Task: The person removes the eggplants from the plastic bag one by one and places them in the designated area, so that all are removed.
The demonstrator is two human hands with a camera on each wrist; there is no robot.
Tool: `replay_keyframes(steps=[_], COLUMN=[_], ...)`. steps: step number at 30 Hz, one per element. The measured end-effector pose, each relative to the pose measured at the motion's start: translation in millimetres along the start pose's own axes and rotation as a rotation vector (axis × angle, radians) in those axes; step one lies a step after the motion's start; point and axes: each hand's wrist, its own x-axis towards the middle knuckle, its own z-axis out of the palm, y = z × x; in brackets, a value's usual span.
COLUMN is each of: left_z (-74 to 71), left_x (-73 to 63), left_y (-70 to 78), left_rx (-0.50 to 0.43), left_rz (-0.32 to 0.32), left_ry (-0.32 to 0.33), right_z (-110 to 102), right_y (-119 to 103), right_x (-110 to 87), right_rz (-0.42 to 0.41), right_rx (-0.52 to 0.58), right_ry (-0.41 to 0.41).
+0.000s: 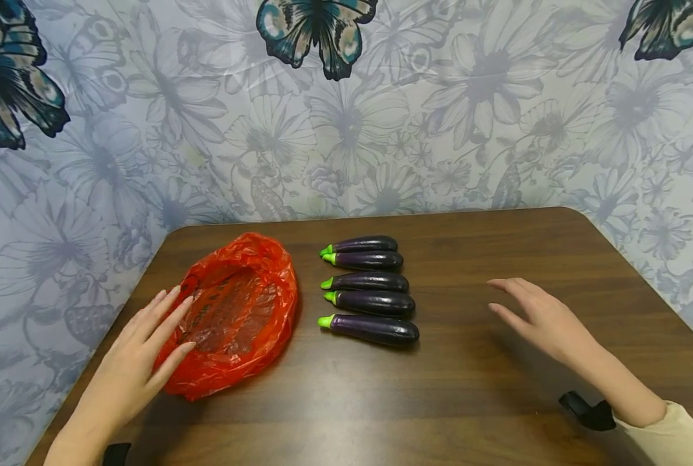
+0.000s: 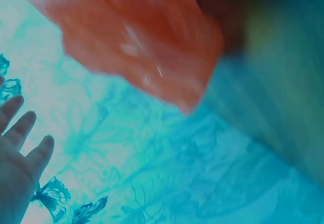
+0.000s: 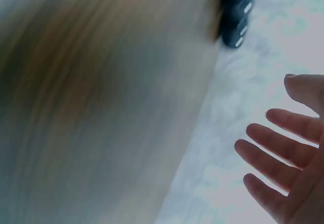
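Note:
A red plastic bag (image 1: pixel 285 323), its mouth spread wide in a round shape, sits on the left of the table. Over its left rim, in the head view, my left hand (image 1: pixel 139 356) reaches with fingers extended and spread. The left wrist view shows the bag (image 2: pixel 147 46) above and to the right of the left hand (image 2: pixel 23 153). To the right of the bag, several dark purple eggplants (image 1: pixel 372 329) lie in a column, green stem ends pointing left. My right hand (image 1: pixel 547 317) hovers right of them, fingers loosely extended, holding nothing; the right wrist view shows its fingers (image 3: pixel 276 163) apart.
The brown wooden table (image 1: pixel 469 401) has rounded far corners. Behind it hangs a pale floral backdrop (image 1: pixel 381 142) with blue butterflies. Dark wrist straps (image 1: pixel 588 411) show below the forearms, and a cream sleeve (image 1: pixel 673 430) covers the right one.

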Motion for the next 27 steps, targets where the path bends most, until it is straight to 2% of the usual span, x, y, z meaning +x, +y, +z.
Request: replay_keyframes(steps=[3,6,12,15,20,24,27], left_z=[-5.6,-9.4,-10.5,-5.1,13.0,27.8,34.7], left_x=[7.8,18.2,35.8,42.8,53.9,58.8,59.3], left_y=[-11.7,-26.4,-66.1,-77.3,-74.3,-67.0,-66.3], left_rx=[0.058,0.073,0.050,0.032,-0.004,-0.015,-0.018], left_rz=[-0.032,-0.055,-0.073,-0.084,-0.101,-0.120,-0.129], left_ry=[-0.091,-0.167,-0.177,-0.195,-0.284,-0.350,-0.364], right_z=[-9,-17,-32,-39,-42,-38,-33], right_y=[22,45,97,119,136,136,132], right_x=[-7.7,-10.2,-3.4,1.2,12.7,19.0,20.7], right_rz=[0.036,0.047,0.022,0.026,0.075,0.111,0.143], right_rx=[-0.085,-0.140,-0.090,-0.083,-0.122,-0.151,-0.144], right_ry=[-0.022,-0.052,-0.069,-0.064,-0.067,-0.098,-0.139])
